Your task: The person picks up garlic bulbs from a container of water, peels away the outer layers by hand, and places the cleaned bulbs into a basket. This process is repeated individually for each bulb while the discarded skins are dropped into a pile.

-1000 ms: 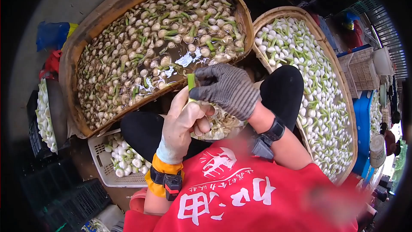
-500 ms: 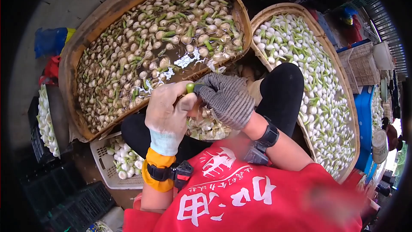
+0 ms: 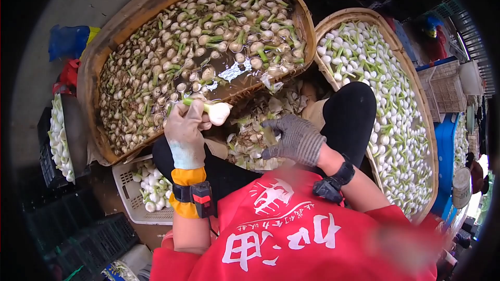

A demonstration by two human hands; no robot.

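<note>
We have the pale bulb (image 3: pixel 219 113) in our left hand (image 3: pixel 187 125), whose gloved fingers are closed on its green stem (image 3: pixel 207 107); the round end juts out past the fingertips towards our right hand (image 3: pixel 298 139), well apart from it; that right hand has fingers and thumb spread, and we see no bulb in it, though we cannot tell whether a scrap of skin clings to its glove; below it, and reaching across the gap between the hands, lies a heap of peelings (image 3: pixel 255 138); ahead of the left hand stands a big tub (image 3: pixel 130 26) of brownish bulbs in water; off to the right of the right hand, past the knee, is another tub (image 3: pixel 405 57) of white ones; left of the left wrist and nearer our body sits a white basket (image 3: pixel 125 184) with cleaned-looking bulbs; we judge the bulb in hand light and firm, its smooth surface likely slippery if wet, and its flesh easily bruised by a hard squeeze; the stem looks fairly stiff and makes a good handle, best held close to the bulb, where it should bend less.
</note>
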